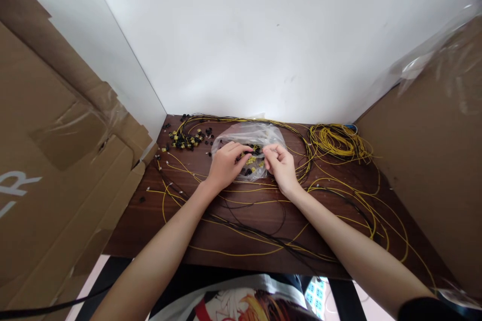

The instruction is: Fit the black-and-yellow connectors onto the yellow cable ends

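A clear plastic bag point(246, 133) lies on the dark wooden table, with small black and yellow plastic parts point(251, 160) in its mouth. At the bag's left side my left hand point(227, 163) has its thumb and forefinger brought close together over the parts; a small dark thing may be between the tips. My right hand point(280, 164) is at the bag's right side, fingers curled into a pinch. What it holds, if anything, is too small to make out. The two hands are apart, fingertips facing each other above the bag.
Loose black and yellow parts point(188, 139) lie at the back left. A coil of yellow cable point(335, 141) sits at the back right. Yellow and black cables point(263, 234) run across the table point(226, 263). Cardboard boxes stand left point(56, 160) and right point(422, 160); a white wall point(263, 35) rises behind.
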Demonstrator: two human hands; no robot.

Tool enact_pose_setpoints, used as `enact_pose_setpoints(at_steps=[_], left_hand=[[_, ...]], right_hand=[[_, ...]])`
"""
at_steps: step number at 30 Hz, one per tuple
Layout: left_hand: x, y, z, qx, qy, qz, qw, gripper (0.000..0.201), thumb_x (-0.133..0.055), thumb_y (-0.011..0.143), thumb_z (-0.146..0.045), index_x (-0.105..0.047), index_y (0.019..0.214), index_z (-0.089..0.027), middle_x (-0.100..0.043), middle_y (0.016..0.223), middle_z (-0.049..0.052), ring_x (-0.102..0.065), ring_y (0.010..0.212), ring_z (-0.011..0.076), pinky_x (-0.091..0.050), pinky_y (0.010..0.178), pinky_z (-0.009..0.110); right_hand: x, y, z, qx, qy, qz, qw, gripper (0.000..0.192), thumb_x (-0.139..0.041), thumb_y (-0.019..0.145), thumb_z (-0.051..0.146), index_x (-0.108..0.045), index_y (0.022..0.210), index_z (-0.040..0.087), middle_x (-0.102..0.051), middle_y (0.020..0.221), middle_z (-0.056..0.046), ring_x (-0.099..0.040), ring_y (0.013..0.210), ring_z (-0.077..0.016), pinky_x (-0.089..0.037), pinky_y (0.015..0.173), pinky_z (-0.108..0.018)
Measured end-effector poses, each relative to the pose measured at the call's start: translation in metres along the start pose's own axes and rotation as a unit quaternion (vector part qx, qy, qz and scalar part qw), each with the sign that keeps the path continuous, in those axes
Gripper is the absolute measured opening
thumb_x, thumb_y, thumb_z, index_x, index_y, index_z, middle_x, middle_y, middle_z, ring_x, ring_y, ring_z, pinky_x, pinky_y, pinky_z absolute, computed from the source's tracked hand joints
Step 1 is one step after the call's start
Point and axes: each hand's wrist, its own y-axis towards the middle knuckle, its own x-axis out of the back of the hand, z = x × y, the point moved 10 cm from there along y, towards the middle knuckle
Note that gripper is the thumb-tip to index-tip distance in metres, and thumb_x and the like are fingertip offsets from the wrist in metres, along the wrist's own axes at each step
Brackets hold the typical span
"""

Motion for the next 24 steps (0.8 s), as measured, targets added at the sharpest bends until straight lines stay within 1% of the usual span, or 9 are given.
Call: enact_pose_setpoints(at_steps=[3, 7, 14, 16, 21, 24], left_hand=[[-0.003, -0.001, 0.0, 0.0, -0.005, 0.009, 1.0, 0.013, -0.055, 0.086, -0.022, -0.065, 0.092, -0.017, -0.065, 0.077, 0.004, -0.054, 0.067, 0.0139, -0.042, 0.064, 0.026], [-0.004, -0.002, -0.003, -0.014, -0.017, 0.011, 1.0, 0.014, -0.054, 0.086, -0.022, -0.065, 0.093, -0.017, -0.065, 0.078, 0.004, -0.055, 0.072, 0.0151, -0.043, 0.066, 0.027], [-0.003, 0.0, -0.004, -0.018, -0.019, 0.006, 1.0, 0.015, -0.053, 0.087, -0.023, -0.065, 0.092, -0.017, -0.064, 0.079, 0.005, -0.054, 0.069, 0.0142, -0.043, 0.065, 0.026], [-0.003, 0.0, -0.005, -0.018, -0.016, 0.009, 1.0, 0.015, -0.053, 0.087, -0.024, -0.065, 0.093, -0.017, -0.063, 0.078, 0.004, -0.054, 0.069, 0.0141, -0.043, 0.065, 0.026], [-0.002, 0.0, -0.004, -0.012, -0.014, 0.007, 1.0, 0.015, -0.053, 0.087, -0.024, -0.065, 0.094, -0.017, -0.064, 0.077, 0.004, -0.054, 0.068, 0.0136, -0.043, 0.065, 0.026], [-0.001, 0.0, -0.003, -0.008, -0.021, 0.002, 1.0, 0.016, -0.053, 0.087, -0.024, -0.066, 0.093, -0.017, -0.065, 0.08, 0.004, -0.054, 0.067, 0.0135, -0.043, 0.066, 0.027]], right_hand=[[-0.004, -0.001, 0.004, 0.015, -0.037, 0.018, 0.999, 0.027, -0.061, 0.078, 0.045, -0.059, 0.082, 0.018, -0.046, 0.044, 0.007, -0.033, 0.04, -0.0071, -0.025, 0.043, -0.021], [-0.01, -0.002, 0.009, 0.039, -0.067, 0.04, 0.996, 0.024, -0.06, 0.079, 0.042, -0.061, 0.081, 0.017, -0.046, 0.045, 0.007, -0.036, 0.043, -0.0079, -0.029, 0.047, -0.022], [-0.009, -0.001, 0.006, 0.03, -0.073, 0.042, 0.996, 0.025, -0.063, 0.076, 0.042, -0.061, 0.08, 0.017, -0.046, 0.045, 0.007, -0.037, 0.043, -0.0082, -0.03, 0.047, -0.022], [-0.008, -0.001, 0.005, 0.027, -0.055, 0.034, 0.998, 0.025, -0.063, 0.076, 0.042, -0.06, 0.08, 0.017, -0.046, 0.045, 0.007, -0.036, 0.042, -0.0075, -0.029, 0.046, -0.022], [0.002, 0.0, -0.002, -0.002, 0.014, -0.012, 1.0, 0.026, -0.064, 0.075, 0.042, -0.058, 0.082, 0.018, -0.041, 0.043, 0.009, -0.029, 0.038, -0.0062, -0.022, 0.041, -0.021], [0.003, 0.0, 0.0, 0.002, 0.011, -0.018, 1.0, 0.027, -0.064, 0.075, 0.044, -0.057, 0.083, 0.019, -0.041, 0.043, 0.009, -0.029, 0.038, -0.0064, -0.022, 0.041, -0.021]])
